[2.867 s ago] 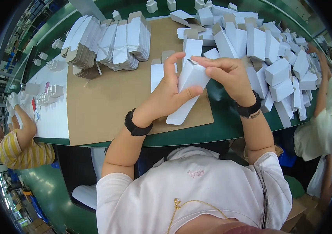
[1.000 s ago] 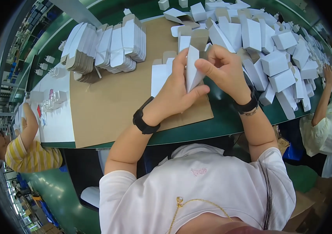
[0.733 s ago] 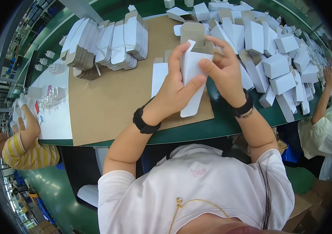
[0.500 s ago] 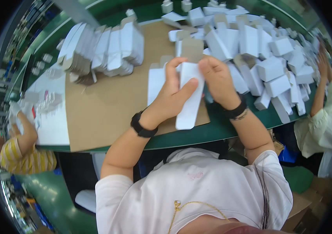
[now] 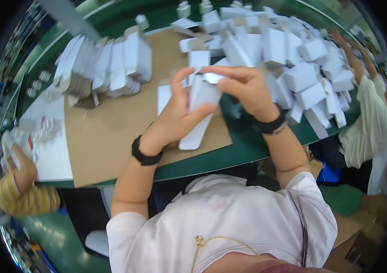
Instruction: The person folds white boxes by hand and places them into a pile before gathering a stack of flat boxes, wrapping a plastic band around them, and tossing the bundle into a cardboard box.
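Left fingers (image 5: 199, 113) around box (image 5: 202, 94), right fingers (image 5: 233, 86) at flap (image 5: 211, 78).

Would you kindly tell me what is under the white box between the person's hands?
Below the white box, the brown cardboard sheet shows around its lower end, with green tabletop to the right. Whatever lies directly beneath is covered by the box and the left hand.

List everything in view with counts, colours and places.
Held carton: one, white, centre
Piled cartons: many, white, top to right
Bundled flat cartons: several, white, upper left
Small objects: several, white, far side
Table: one, green, across the middle
Sheets: two, brown and white, on the table
Co-workers: at least two, striped or pale tops, both sides
Wristbands: two, black, both wrists
Left hand: one, bare, around the carton
Right hand: one, bare, carton's top end
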{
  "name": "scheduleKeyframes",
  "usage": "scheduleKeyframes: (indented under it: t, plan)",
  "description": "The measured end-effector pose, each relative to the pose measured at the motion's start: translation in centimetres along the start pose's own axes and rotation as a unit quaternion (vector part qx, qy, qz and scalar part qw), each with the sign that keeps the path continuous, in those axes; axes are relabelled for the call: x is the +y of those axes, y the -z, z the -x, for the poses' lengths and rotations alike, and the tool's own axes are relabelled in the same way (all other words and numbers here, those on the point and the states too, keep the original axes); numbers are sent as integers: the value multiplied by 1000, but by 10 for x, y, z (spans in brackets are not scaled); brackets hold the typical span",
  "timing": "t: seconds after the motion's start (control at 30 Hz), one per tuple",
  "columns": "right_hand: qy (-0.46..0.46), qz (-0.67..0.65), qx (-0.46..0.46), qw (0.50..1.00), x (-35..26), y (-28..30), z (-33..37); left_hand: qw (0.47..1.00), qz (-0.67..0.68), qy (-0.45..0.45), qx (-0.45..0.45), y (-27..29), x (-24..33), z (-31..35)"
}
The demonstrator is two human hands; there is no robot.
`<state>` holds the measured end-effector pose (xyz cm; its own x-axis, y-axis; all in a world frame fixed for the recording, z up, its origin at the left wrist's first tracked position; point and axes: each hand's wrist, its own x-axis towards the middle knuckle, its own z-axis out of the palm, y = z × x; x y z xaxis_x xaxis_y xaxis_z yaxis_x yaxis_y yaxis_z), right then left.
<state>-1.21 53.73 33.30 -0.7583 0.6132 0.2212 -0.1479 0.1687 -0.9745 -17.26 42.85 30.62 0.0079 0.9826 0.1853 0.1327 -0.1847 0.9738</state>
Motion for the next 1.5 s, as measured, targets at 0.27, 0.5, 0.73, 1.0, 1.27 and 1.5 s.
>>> scheduleKeyframes:
  t: [0.27, 0.5, 0.73, 1.0, 1.27, 1.5]
  plan:
    - [-19, -39, 21, 999, 13, 1, -5, 998, -67, 4, -18, 6, 7, 1]
    - [46, -18, -14, 999, 12, -10, -2, 999, -27, -4, 24, 3, 4, 1]
    - [300, 201, 330, 872, -22, 39, 10, 814, -549, 15, 188, 40, -10, 12]
    - [238, 626, 503, 546, -15, 143, 22, 790, -571, 164, 151, 14, -24, 25]
    - [168, 390, 396, 814, -2, 86, 0, 848, -481, 119, 186, 26, -41, 19]
    - [143, 290, 77, 943, 6, -4, 5, 898, -337, 171, 226, 27, -17, 20]
